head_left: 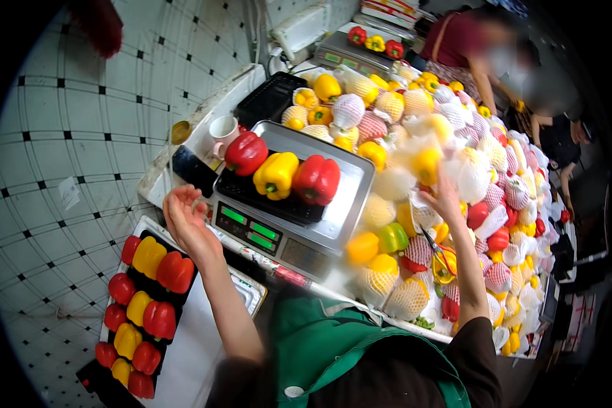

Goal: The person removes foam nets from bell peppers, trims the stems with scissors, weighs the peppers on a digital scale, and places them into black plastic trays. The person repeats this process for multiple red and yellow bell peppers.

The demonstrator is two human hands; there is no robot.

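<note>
- The left hand (185,219) hangs empty with fingers loosely curled, just left of the scale (289,234).
- The right hand (443,197) reaches right of the scale, fingers spread over a blurred yellow pepper (426,163); whether they grip it I cannot tell.
- On the scale's black tray (285,207) lie a red pepper (245,153), a yellow one (275,175) and another red one (316,179).

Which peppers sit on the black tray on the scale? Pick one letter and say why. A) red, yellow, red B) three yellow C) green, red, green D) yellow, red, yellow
A: on the scale, the black tray carries a red pepper at the left, a yellow pepper in the middle and another red pepper at the right.
</note>
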